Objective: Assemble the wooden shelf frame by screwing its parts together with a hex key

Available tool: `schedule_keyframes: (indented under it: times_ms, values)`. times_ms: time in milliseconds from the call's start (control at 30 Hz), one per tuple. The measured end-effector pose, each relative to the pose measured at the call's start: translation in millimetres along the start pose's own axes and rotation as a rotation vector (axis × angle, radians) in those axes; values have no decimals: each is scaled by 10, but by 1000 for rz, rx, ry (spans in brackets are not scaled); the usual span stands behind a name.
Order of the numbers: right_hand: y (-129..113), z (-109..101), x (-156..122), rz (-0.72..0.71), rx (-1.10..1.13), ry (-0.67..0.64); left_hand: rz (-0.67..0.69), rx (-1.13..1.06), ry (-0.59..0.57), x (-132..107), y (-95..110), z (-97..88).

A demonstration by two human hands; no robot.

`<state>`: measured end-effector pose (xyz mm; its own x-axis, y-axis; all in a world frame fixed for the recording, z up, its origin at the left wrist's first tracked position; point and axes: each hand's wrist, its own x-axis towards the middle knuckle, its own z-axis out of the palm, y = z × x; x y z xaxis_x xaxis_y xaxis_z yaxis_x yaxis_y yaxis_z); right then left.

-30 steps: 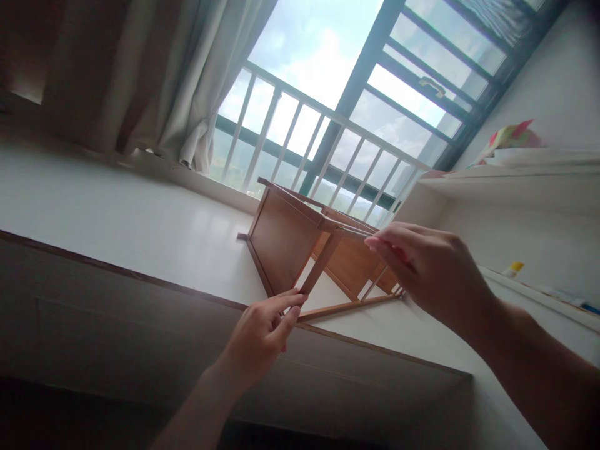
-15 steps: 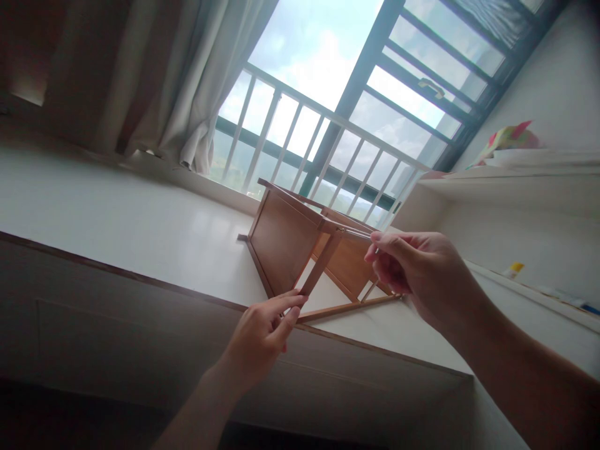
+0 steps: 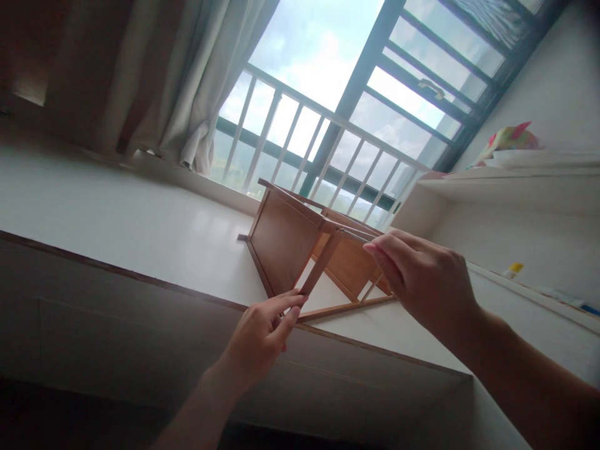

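A small brown wooden furniture frame (image 3: 287, 240) with panelled sides rests on the white surface near its front edge. My left hand (image 3: 262, 328) is closed round the lower end of its near wooden bar (image 3: 322, 265), thumb on one side and fingers on the other. My right hand (image 3: 422, 275) pinches a thin metal rod that looks like a hex key (image 3: 359, 234). The rod's far end meets a small metal fitting (image 3: 341, 229) at the frame's upper near corner. My fingers hide the rod's near end.
The white surface (image 3: 140, 231) ends in a dark front edge. Behind it are a grey curtain (image 3: 201, 119) and a window with white railings (image 3: 300, 100). On the right, a white shelf unit (image 3: 506, 219) holds a yellow-capped item (image 3: 514, 269) and a colourful bundle (image 3: 513, 137).
My right hand has rotated at the wrist, its back now turned more upward and its fingers pointing down over the rod. My left hand and the wooden frame have stayed in place.
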<state>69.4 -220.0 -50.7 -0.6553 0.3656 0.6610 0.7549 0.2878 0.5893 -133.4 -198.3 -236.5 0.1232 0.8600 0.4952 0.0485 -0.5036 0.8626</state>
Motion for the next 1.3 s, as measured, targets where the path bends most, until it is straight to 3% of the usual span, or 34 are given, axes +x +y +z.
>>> schedule_keyframes:
  times_ms: [267, 467, 567, 700, 800, 900, 1100, 1300]
  values:
    - [25, -56, 32, -148, -182, 17, 0, -20, 4, -2, -19, 11]
    - [32, -115, 92, -139, -180, -12, -1, -23, 8, -6, -19, 7]
    - [-4, -111, 139, 49, 58, -106, 0, -18, 5, -6, -16, 5]
    - [-105, -42, 190, 572, 863, -306, -1, -29, -1, -4, -15, 5]
    - [-187, -7, 212, 911, 1321, -301, -4, -26, -3, -2, -30, 5]
    - [-233, -10, 223, 1033, 1456, -274, -3, -15, 3, -2, -47, 8]
    - [-157, -22, 203, 930, 1308, -222, -11, -37, 1, -2, -47, 12]
    - [-50, -98, 114, 450, 584, -188, -5, -37, -4, -5, -29, 3]
